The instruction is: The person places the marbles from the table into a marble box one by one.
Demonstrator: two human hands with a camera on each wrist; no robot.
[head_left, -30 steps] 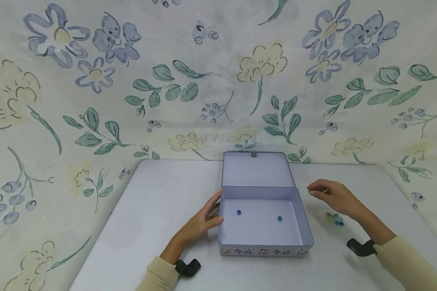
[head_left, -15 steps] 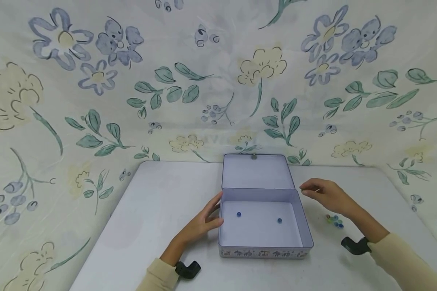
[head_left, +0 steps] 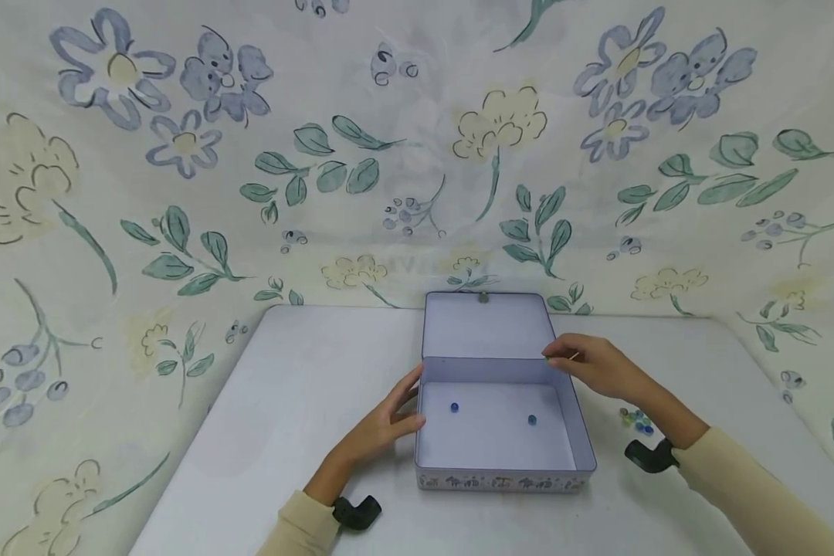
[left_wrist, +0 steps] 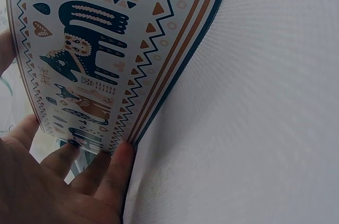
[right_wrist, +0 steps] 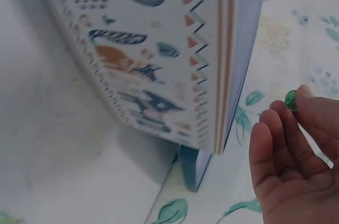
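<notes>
My right hand [head_left: 601, 367] is over the back right corner of an open metal tin box [head_left: 503, 480]. It pinches a green marble [right_wrist: 291, 100] between thumb and forefinger, clearest in the right wrist view. On the tin's floor lie two blue marbles, one blue marble [head_left: 455, 407] toward the left and another blue marble [head_left: 532, 420] toward the right. My left hand [head_left: 375, 436] touches the tin's left side with spread, fairly straight fingers. In the left wrist view those fingertips [left_wrist: 123, 155] rest against the patterned side wall [left_wrist: 95, 60].
The hinged lid [head_left: 486, 324] leans back behind the tin. A small cluster of several coloured marbles [head_left: 637, 421] lies on the white table [head_left: 306, 371] to the right, partly beneath the right forearm. A floral cloth [head_left: 403, 154] hangs behind the table.
My right hand has moved left with the green marble, from beside the tin to above its back right corner. The left hand and the two blue marbles have stayed put.
</notes>
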